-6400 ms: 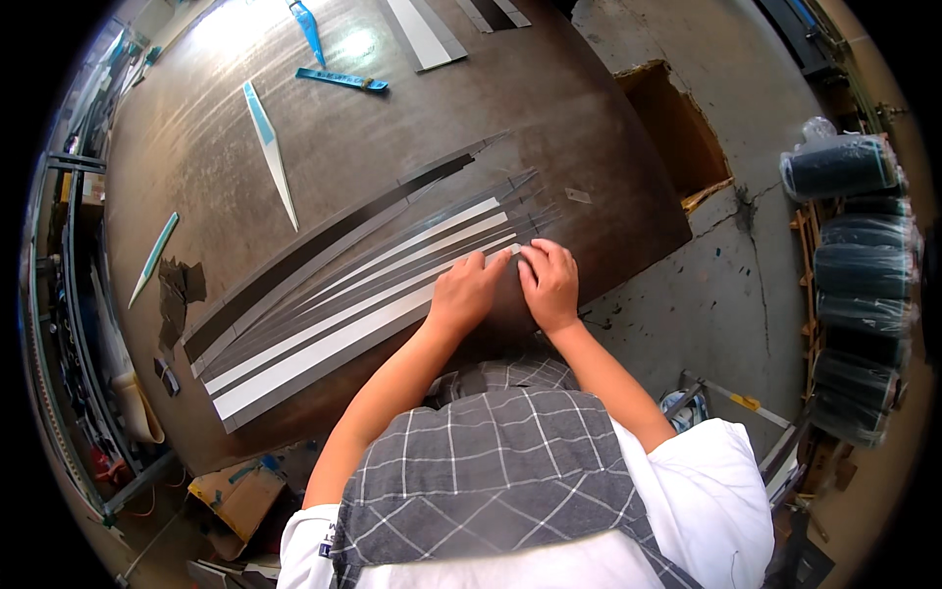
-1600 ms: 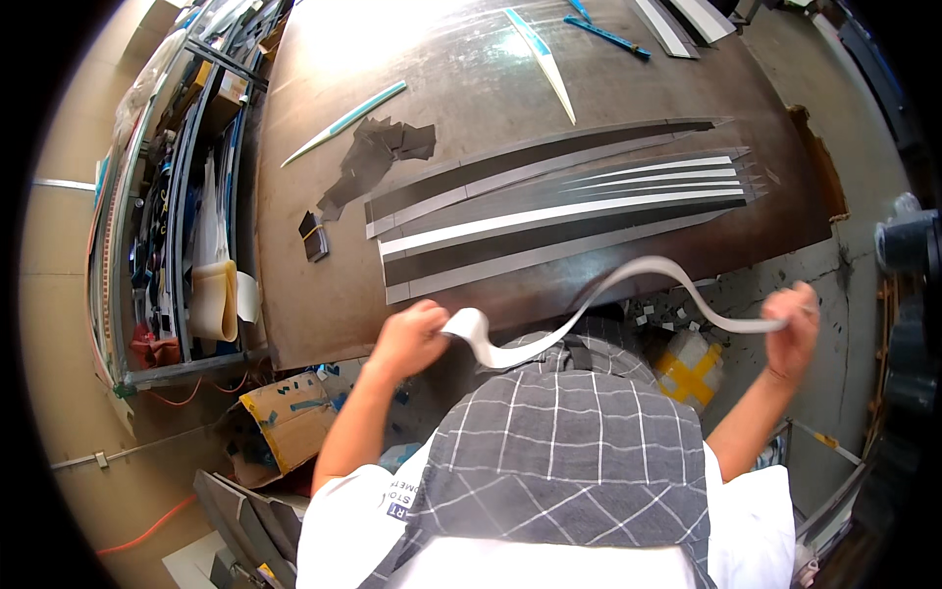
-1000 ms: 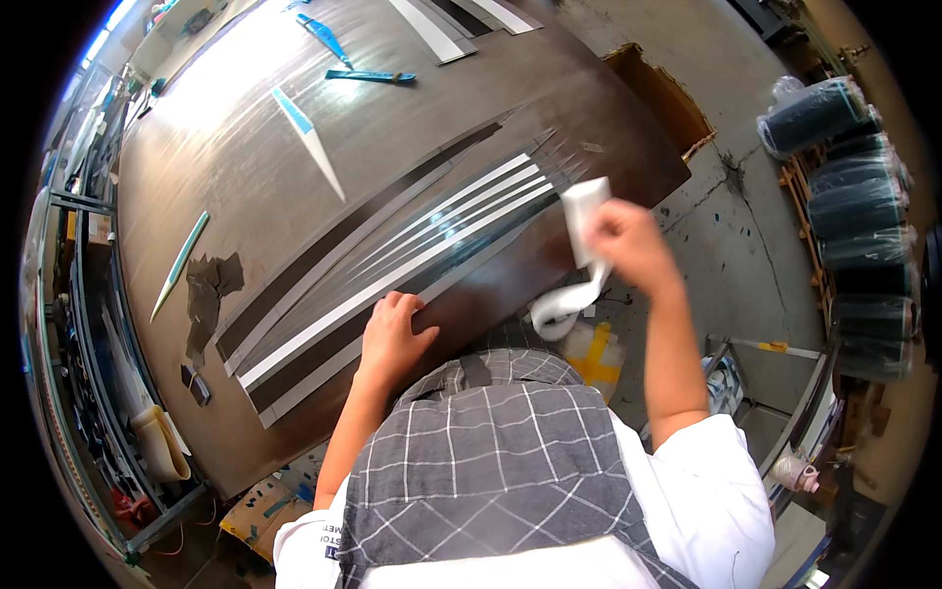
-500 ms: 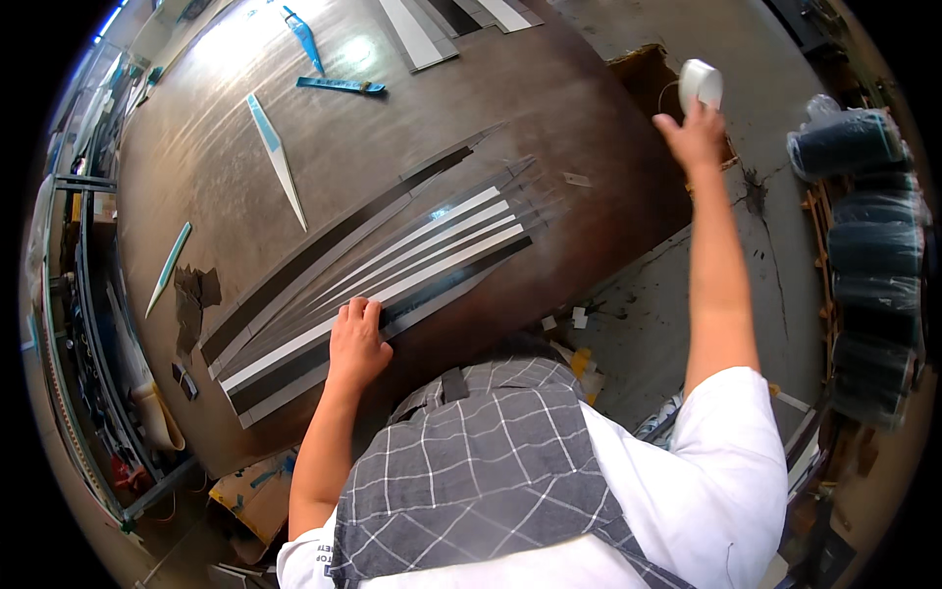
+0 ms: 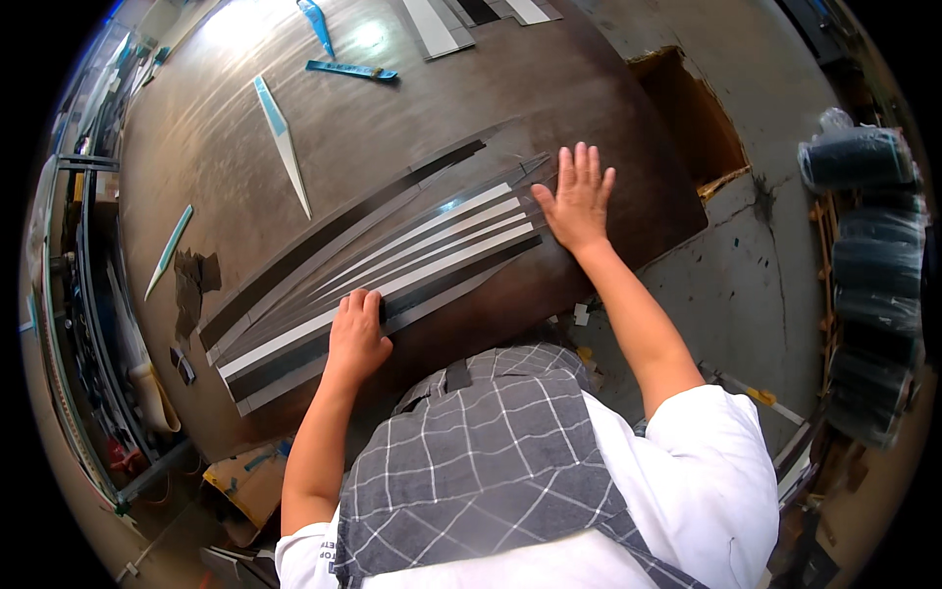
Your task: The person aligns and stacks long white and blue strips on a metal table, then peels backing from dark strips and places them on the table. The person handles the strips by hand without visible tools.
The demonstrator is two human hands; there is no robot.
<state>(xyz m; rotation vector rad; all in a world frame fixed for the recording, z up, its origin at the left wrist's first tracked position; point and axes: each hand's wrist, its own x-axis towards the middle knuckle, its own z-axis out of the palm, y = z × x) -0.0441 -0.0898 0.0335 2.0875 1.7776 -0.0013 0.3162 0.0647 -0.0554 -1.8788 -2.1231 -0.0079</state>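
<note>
My right hand (image 5: 579, 201) lies flat, fingers spread, on the dark table by the right-hand ends of a long striped sheet layout. My left hand (image 5: 360, 339) rests on the strips nearer to me with its fingers bent and pressed together. Whatever may be under those fingers is hidden, though a small dark patch shows beside them. Between the hands, several thin white strips (image 5: 442, 257) alternate with grey and black ones, fanning together toward the left. A curved dark strip (image 5: 343, 226) runs along their far side.
The brown table (image 5: 412, 108) carries blue-ended pointed templates (image 5: 282, 142) and a blue tool (image 5: 351, 71). More striped pieces (image 5: 437, 29) lie at its far edge. Beyond the right edge stands an open cardboard box (image 5: 731, 147); plastic-wrapped dark rolls (image 5: 873, 245) are stacked farther right.
My right hand has let go of a white rounded object above the cardboard box and come back left onto the table. That object is out of sight now. My left hand has barely moved.
</note>
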